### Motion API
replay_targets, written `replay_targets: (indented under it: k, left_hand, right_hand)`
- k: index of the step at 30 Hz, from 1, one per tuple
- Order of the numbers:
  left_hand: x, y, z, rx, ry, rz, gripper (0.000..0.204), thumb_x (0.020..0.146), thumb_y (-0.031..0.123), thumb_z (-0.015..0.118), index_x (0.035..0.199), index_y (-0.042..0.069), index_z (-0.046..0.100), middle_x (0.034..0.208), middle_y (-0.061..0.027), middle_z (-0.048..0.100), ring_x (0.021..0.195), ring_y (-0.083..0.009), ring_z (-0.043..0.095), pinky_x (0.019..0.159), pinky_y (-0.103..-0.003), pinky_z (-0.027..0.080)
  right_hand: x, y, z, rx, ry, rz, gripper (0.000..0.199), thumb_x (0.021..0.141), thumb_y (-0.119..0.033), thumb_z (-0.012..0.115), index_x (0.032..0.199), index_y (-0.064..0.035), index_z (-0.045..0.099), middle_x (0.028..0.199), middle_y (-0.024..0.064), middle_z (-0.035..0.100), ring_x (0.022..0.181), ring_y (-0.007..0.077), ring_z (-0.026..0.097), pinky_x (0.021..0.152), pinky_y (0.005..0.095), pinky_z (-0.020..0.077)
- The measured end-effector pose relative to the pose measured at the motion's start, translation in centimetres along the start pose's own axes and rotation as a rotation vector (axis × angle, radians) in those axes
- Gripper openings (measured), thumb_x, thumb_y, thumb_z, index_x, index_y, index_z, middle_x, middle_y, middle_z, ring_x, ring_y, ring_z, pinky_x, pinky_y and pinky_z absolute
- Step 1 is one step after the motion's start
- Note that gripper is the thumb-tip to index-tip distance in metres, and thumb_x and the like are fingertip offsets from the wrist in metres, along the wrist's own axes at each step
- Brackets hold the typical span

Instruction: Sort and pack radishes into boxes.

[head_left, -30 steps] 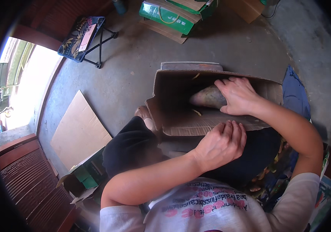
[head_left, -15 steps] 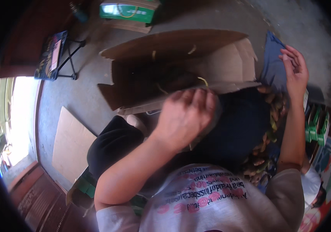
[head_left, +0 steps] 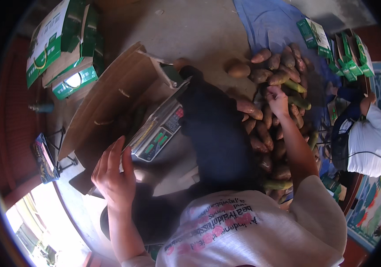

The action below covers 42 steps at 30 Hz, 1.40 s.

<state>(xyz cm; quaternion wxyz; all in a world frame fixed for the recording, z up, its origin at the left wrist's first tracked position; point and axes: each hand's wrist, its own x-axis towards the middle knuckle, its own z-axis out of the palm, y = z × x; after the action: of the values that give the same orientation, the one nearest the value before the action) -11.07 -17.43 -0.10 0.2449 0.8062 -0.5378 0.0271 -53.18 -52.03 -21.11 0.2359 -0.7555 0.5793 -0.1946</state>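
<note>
My left hand (head_left: 112, 173) is raised with fingers spread beside the lower edge of a tilted brown cardboard box (head_left: 106, 102), holding nothing. A weighing scale (head_left: 157, 129) with a lit panel sits under the box, next to that hand. My right hand (head_left: 277, 100) reaches out over a pile of brown and green oblong fruit (head_left: 275, 111) on the floor, fingers curled down on one piece; whether it grips it is unclear. My dark trouser leg (head_left: 217, 133) lies between the scale and the pile.
Green and white cartons (head_left: 59, 49) stack at upper left, more flat ones (head_left: 337, 49) at upper right. A blue tarp (head_left: 270, 22) lies beyond the pile. Another person in a white shirt (head_left: 368, 133) sits at right. A folding stool (head_left: 46, 158) stands at left.
The view has swung right. My right hand left the box and went out to the fruit pile. My left hand dropped from the box front to its lower edge, fingers spread.
</note>
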Motion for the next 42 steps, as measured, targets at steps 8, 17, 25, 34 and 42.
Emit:
replay_targets:
  k: [8, 17, 25, 34, 42]
  left_hand:
    - [1.0, 0.1, 0.8, 0.021, 0.038, -0.06, 0.022, 0.1, 0.005, 0.055, 0.113, -0.004, 0.07, 0.108, -0.0161, 0.075, 0.097, -0.033, 0.074, 0.081, -0.04, 0.059]
    - [1.8, -0.3, 2.1, 0.134, 0.12, -0.118, 0.028, 0.106, 0.013, 0.049, 0.113, -0.004, 0.07, 0.109, -0.0138, 0.076, 0.101, -0.0305, 0.073, 0.086, -0.038, 0.058]
    - [2.7, -1.2, 2.9, 0.157, 0.099, -0.155, 0.031, 0.108, 0.013, 0.047, 0.115, -0.006, 0.07, 0.109, -0.0169, 0.075, 0.102, -0.0266, 0.072, 0.091, -0.037, 0.055]
    - [3.6, -3.4, 3.0, 0.062, 0.179, -0.346, 0.035, 0.108, 0.012, 0.043, 0.118, -0.011, 0.066, 0.111, -0.022, 0.073, 0.105, -0.0322, 0.069, 0.094, -0.042, 0.054]
    - [5.0, -3.7, 2.7, -0.005, 0.17, -0.233, 0.04, 0.108, 0.019, 0.042, 0.116, -0.013, 0.065, 0.112, -0.0235, 0.072, 0.105, -0.0333, 0.068, 0.094, -0.043, 0.054]
  right_hand:
    - [-0.3, 4.4, 7.8, -0.134, -0.334, 0.162, 0.053, 0.081, -0.036, 0.074, 0.125, -0.0092, 0.066, 0.123, 0.0192, 0.068, 0.118, 0.0334, 0.065, 0.1, 0.0483, 0.0503]
    - [2.3, 3.4, 12.0, -0.548, -0.642, 0.125, 0.094, 0.068, -0.038, 0.085, 0.15, -0.0207, 0.043, 0.148, 0.0115, 0.05, 0.139, 0.0355, 0.042, 0.114, 0.0539, 0.0357]
    - [5.4, 4.7, 12.1, -0.515, -0.454, 0.072, 0.088, 0.069, -0.027, 0.084, 0.147, -0.0199, 0.044, 0.144, 0.0077, 0.051, 0.138, 0.0324, 0.043, 0.112, 0.0498, 0.0386]
    - [17.4, 5.6, 18.3, -0.76, -0.362, -0.12, 0.074, 0.078, -0.009, 0.069, 0.147, -0.0225, 0.045, 0.147, 0.0, 0.049, 0.134, 0.026, 0.045, 0.108, 0.0421, 0.0407]
    - [20.3, 6.6, 22.7, -1.076, -0.392, -0.333, 0.064, 0.087, -0.011, 0.063, 0.147, -0.0236, 0.046, 0.14, 0.0002, 0.054, 0.138, 0.0292, 0.042, 0.118, 0.0464, 0.0271]
